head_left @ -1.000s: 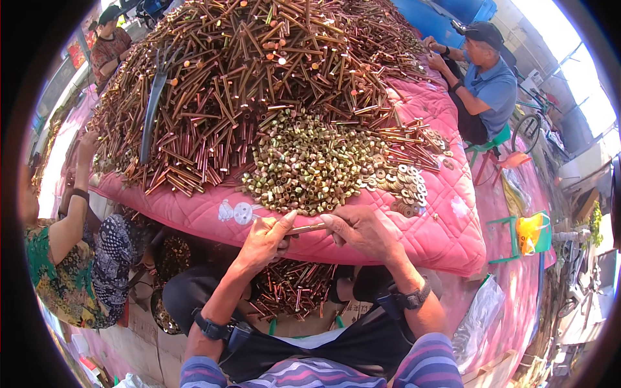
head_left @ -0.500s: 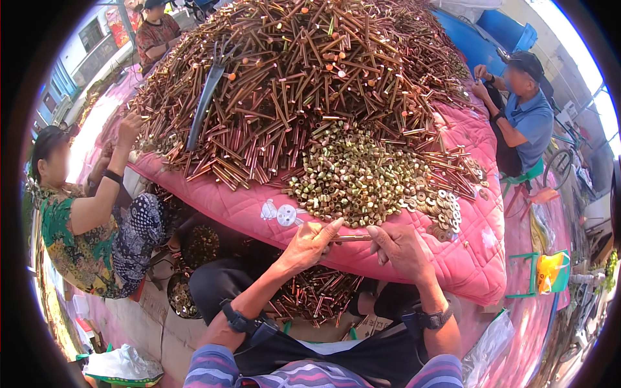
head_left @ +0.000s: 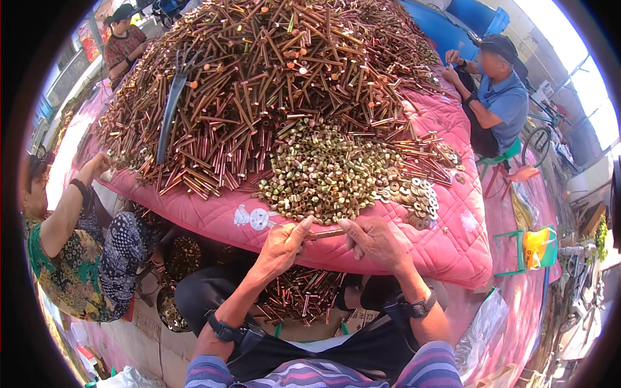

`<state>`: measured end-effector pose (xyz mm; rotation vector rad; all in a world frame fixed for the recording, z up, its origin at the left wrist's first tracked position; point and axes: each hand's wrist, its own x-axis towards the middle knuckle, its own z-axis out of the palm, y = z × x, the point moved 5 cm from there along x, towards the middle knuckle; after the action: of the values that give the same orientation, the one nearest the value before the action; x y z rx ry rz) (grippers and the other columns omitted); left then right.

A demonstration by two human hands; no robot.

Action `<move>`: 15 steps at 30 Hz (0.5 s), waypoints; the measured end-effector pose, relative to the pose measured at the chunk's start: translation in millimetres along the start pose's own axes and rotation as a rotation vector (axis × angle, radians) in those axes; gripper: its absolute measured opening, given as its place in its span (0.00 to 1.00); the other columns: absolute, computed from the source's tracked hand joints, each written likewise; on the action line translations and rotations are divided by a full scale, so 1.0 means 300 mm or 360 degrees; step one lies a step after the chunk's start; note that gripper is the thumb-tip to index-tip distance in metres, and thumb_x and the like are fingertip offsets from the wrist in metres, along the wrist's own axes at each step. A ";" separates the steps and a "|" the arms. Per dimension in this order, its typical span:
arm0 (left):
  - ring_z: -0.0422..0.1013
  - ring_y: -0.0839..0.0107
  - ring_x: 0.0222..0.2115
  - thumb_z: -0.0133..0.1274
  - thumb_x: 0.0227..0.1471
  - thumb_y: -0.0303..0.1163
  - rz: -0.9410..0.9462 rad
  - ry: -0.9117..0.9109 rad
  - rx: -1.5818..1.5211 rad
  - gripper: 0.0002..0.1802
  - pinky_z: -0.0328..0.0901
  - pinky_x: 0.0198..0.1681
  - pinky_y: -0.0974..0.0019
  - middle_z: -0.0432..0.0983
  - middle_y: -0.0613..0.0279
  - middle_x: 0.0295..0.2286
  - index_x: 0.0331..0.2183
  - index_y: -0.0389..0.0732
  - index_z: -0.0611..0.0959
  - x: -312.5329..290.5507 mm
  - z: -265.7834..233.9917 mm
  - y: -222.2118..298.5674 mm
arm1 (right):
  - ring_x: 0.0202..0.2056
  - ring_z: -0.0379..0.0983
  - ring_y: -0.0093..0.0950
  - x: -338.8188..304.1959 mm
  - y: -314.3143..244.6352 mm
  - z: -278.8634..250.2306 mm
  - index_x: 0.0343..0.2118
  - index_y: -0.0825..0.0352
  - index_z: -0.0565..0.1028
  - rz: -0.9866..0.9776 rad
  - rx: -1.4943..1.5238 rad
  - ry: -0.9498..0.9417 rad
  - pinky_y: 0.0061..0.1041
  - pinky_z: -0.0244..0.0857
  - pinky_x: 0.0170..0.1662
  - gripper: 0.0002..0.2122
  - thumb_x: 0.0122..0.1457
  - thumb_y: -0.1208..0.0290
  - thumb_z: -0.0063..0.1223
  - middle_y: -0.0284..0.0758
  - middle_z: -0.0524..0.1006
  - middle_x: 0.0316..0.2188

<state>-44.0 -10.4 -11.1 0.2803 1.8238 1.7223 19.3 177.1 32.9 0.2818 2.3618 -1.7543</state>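
A thin copper-coloured rod (head_left: 325, 234) lies level between my two hands at the near edge of a pink quilt (head_left: 453, 252). My left hand (head_left: 283, 246) pinches its left end and my right hand (head_left: 373, 242) grips its right end. Just beyond my fingers is a heap of small brass-coloured nuts (head_left: 323, 174), with a patch of flat washers (head_left: 417, 194) to its right. Behind them rises a big pile of copper rods (head_left: 259, 84).
A box of finished rods (head_left: 304, 294) sits below the quilt between my knees. A person in a patterned top (head_left: 71, 258) works at my left, a person in a blue shirt (head_left: 498, 97) at the far right, another person (head_left: 123, 39) at the far left. A dark scoop (head_left: 171, 110) lies on the pile.
The view has shifted, so the pile and my hands sit further right and lower in the picture. My hands still hold the rod in the same way.
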 end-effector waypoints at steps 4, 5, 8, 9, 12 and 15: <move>0.57 0.85 0.15 0.46 0.63 0.56 -0.0109 -0.0003 0.0015 0.33 0.52 0.18 0.75 0.62 0.74 0.14 0.25 0.35 0.83 0.005 -0.010 -0.019 | 0.19 0.68 0.16 -0.004 -0.041 -0.012 0.21 0.69 0.74 -0.0263 -0.0333 0.0010 0.19 0.60 0.23 0.21 0.67 0.57 0.49 0.27 0.71 0.14; 0.57 0.85 0.15 0.46 0.63 0.56 -0.0095 -0.0014 0.0008 0.32 0.52 0.18 0.75 0.62 0.75 0.14 0.25 0.35 0.83 0.008 -0.006 -0.019 | 0.19 0.68 0.16 -0.002 -0.027 -0.014 0.21 0.69 0.74 -0.0255 -0.0334 0.0023 0.19 0.60 0.23 0.21 0.67 0.57 0.49 0.27 0.71 0.14; 0.57 0.86 0.15 0.47 0.64 0.53 -0.0075 -0.0021 -0.0002 0.30 0.52 0.17 0.75 0.62 0.75 0.14 0.26 0.36 0.83 0.007 0.005 -0.009 | 0.17 0.67 0.16 0.001 -0.006 -0.014 0.20 0.69 0.73 -0.0318 -0.0168 -0.0021 0.19 0.59 0.22 0.22 0.68 0.56 0.48 0.27 0.71 0.13; 0.57 0.85 0.16 0.46 0.64 0.52 -0.0043 -0.0039 -0.0021 0.29 0.52 0.17 0.74 0.62 0.75 0.14 0.27 0.36 0.83 0.006 0.006 -0.009 | 0.16 0.66 0.16 0.000 -0.001 -0.011 0.19 0.68 0.73 -0.0196 -0.0055 -0.0081 0.18 0.59 0.21 0.23 0.68 0.56 0.47 0.27 0.70 0.13; 0.56 0.84 0.16 0.45 0.66 0.50 0.0161 -0.0065 0.0116 0.28 0.52 0.18 0.74 0.61 0.75 0.15 0.27 0.35 0.83 -0.007 0.014 0.016 | 0.13 0.65 0.17 0.003 0.017 -0.013 0.17 0.68 0.73 0.0006 0.0127 -0.0107 0.18 0.58 0.18 0.26 0.68 0.53 0.46 0.28 0.70 0.11; 0.58 0.83 0.17 0.42 0.67 0.49 0.0293 -0.0167 0.0257 0.29 0.53 0.20 0.73 0.62 0.74 0.15 0.29 0.34 0.83 -0.023 0.021 0.018 | 0.12 0.65 0.17 0.001 0.022 -0.020 0.15 0.68 0.73 0.0131 0.0198 -0.0101 0.18 0.57 0.16 0.27 0.67 0.52 0.47 0.29 0.70 0.10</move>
<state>-36.4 -8.1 -3.7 0.6105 1.9115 1.6482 20.5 184.8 28.4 0.3312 2.1701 -1.8460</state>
